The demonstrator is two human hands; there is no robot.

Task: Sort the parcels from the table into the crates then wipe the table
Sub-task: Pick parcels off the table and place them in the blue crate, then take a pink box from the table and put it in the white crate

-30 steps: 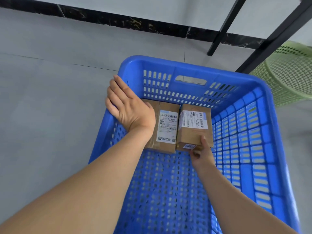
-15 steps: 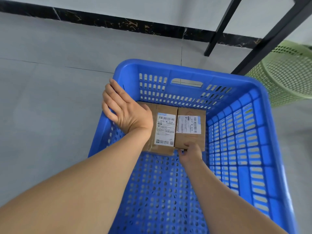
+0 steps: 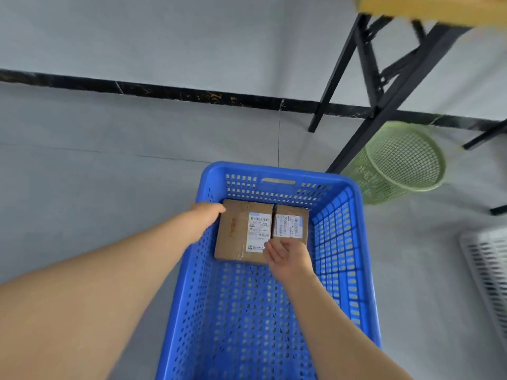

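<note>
A blue plastic crate (image 3: pixel 340 270) stands on the grey floor. At its far end two brown cardboard parcels with white labels lie flat side by side: a larger parcel (image 3: pixel 236 234) on the left and a smaller parcel (image 3: pixel 290 223) on the right. My left hand (image 3: pixel 208 215) reaches in over the crate's left wall, and its fingertips touch the larger parcel's far left corner. My right hand (image 3: pixel 288 253) is at the smaller parcel's near edge with relaxed fingers, gripping nothing.
A green mesh basket (image 3: pixel 397 160) stands behind the crate on the right, under a wooden table (image 3: pixel 439 9) with black legs (image 3: pixel 384 105). A white slatted crate (image 3: pixel 488 270) shows at the right edge. Grey floor lies to the left.
My view has pulled up and back from the crate. The smaller parcel was set down flat and my right hand let it go. My left hand slid off the larger parcel's top to its corner.
</note>
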